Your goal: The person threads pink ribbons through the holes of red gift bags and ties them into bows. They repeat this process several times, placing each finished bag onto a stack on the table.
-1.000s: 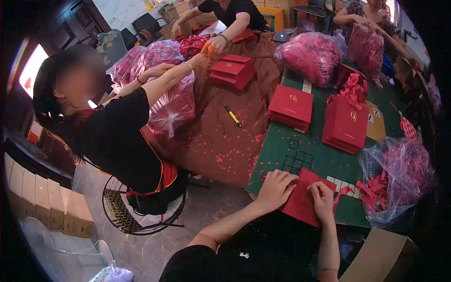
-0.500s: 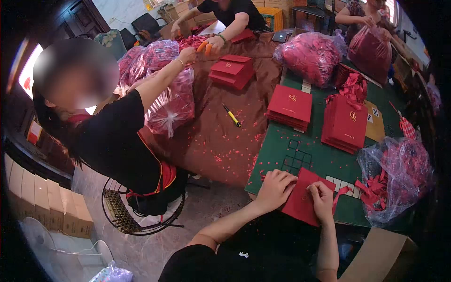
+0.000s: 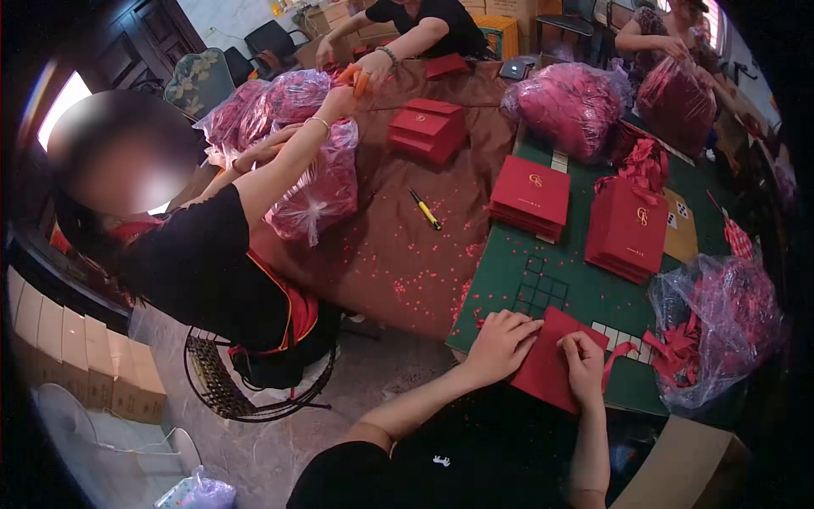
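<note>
A red paper gift bag lies tilted at the front edge of the green table. My left hand rests along its left side, fingers stretched out and fingertips at the bag's edge. Over the right part of the bag, my right hand is closed, with thumb and forefinger pinched together; what is between them is too small to make out. A red ribbon curves out beside the bag's right edge, close to my right hand.
Stacked red bags and more bags with ribbons stand ahead. A clear plastic sack of ribbons sits right. A yellow cutter lies on the brown cloth. A co-worker reaches across at left; others work behind.
My hands keep nearly the same pose on the bag. The view has shifted slightly. The seated co-worker's other hand now shows on the plastic sacks, and the co-worker opposite has moved an arm.
</note>
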`<state>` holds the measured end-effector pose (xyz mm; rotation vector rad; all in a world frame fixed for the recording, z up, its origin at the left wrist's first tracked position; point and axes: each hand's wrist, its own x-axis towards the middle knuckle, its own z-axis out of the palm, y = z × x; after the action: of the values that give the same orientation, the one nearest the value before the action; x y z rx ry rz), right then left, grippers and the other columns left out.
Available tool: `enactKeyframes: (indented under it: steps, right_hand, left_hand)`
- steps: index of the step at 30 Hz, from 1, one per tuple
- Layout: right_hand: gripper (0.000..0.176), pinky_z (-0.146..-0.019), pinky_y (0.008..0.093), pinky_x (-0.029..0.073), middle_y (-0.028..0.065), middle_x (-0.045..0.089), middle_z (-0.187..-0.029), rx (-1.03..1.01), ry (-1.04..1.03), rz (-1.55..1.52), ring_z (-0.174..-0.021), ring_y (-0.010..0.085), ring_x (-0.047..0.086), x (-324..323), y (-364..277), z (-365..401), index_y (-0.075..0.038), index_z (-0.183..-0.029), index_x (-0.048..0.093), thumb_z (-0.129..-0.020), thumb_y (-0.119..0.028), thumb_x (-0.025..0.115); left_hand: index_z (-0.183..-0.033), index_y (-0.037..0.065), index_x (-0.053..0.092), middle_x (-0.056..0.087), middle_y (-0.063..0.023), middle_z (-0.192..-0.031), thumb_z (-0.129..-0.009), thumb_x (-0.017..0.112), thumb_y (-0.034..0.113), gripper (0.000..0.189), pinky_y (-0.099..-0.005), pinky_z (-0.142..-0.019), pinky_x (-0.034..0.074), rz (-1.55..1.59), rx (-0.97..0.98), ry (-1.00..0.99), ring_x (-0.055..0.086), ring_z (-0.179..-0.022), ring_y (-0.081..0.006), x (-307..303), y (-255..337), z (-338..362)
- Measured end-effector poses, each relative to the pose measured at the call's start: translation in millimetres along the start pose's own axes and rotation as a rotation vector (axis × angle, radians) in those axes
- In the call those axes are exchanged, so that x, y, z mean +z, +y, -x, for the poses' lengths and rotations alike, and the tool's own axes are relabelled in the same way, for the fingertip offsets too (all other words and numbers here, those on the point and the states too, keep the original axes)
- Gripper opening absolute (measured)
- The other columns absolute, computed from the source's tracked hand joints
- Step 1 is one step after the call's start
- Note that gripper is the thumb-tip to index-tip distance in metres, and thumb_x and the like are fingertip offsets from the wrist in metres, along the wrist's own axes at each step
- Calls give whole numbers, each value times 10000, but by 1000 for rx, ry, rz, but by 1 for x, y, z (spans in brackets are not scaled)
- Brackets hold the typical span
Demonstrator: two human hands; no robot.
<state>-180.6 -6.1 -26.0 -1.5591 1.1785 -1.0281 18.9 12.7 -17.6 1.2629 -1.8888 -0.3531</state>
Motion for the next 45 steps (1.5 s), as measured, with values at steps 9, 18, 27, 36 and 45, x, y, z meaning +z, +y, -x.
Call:
enactKeyframes:
  steps: [9, 18, 27, 36, 45]
  right_hand:
    - [184, -677, 257, 456, 47, 635, -784, 12, -31, -22, -739, 104, 579, -1, -7, 1, 17, -877, 623, -944, -141, 559]
    - [196, -692, 262, 462, 54, 642, -806, 6, -23, 8, -766, 115, 588, -1, -9, 1, 19, -884, 623, -952, -151, 553]
    - [198, -697, 277, 466, 58, 641, -800, 13, 1, 48, -765, 128, 593, -1, -1, 2, 16, -878, 622, -950, -155, 554]
    - [203, -672, 263, 457, 47, 636, -783, 15, -7, 34, -745, 117, 585, -1, -8, 1, 13, -871, 626, -950, -159, 553]
    - [194, -669, 260, 455, 47, 636, -782, 17, -4, 11, -735, 109, 580, -1, -2, 2, 18, -877, 625, -949, -145, 550]
  left_hand:
    - [-1114, 66, 627, 589, -75, -1008, -829, 627, 116, 289, -372, -834, 403, -7, 0, -10, 537, -959, -252, 1, -1, 1]
    - [-1111, 58, 626, 592, -77, -992, -827, 627, 113, 290, -375, -814, 404, -8, 23, -4, 534, -935, -252, 0, -1, 1]
    - [-1173, 78, 614, 596, -74, -1016, -835, 627, 102, 339, -372, -827, 392, -28, 16, -26, 529, -972, -250, 2, -5, 3]
    - [-1165, 77, 617, 596, -70, -1005, -827, 637, 99, 339, -367, -819, 394, -26, 15, -27, 528, -962, -244, 2, -5, 2]
    - [-1153, 72, 621, 599, -64, -1006, -814, 646, 82, 340, -367, -810, 396, -17, 26, 0, 532, -953, -242, 3, -5, 3]
